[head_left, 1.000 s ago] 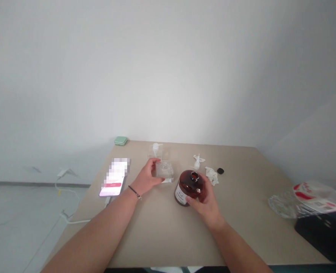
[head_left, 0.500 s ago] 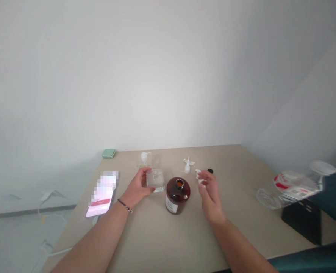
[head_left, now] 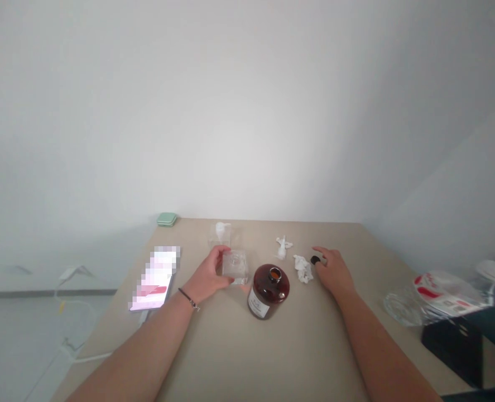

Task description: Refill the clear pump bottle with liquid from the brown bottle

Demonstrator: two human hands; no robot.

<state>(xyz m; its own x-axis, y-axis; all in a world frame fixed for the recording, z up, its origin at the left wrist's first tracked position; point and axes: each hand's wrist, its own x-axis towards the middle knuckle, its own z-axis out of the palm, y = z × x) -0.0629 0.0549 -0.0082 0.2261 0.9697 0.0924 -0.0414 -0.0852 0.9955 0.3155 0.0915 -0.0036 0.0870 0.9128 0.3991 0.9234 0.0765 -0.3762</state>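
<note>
My left hand [head_left: 211,272] is closed around the left side of a clear, square-sided container [head_left: 235,266]. Just to its right stands a brown bottle [head_left: 269,290] with a white label and an uncapped neck. My right hand [head_left: 333,271] is at a small black cap [head_left: 315,260] on the table, thumb and index finger apart on either side of it; whether they touch it I cannot tell. Crumpled white tissue [head_left: 303,269] lies between that cap and the brown bottle. Farther back, a white pump head [head_left: 282,249] rests on another piece of tissue.
Behind my left hand is a second clear container with a white top [head_left: 221,230]. A phone [head_left: 157,279] with a cable lies at left, a green case [head_left: 167,219] at the back left corner. On the right are a clear plastic bottle [head_left: 440,296] and a black object [head_left: 454,346].
My right hand has moved right, away from the tissue and over to the black cap. My left hand still holds the clear container, which now sits lower. The view has shifted slightly.
</note>
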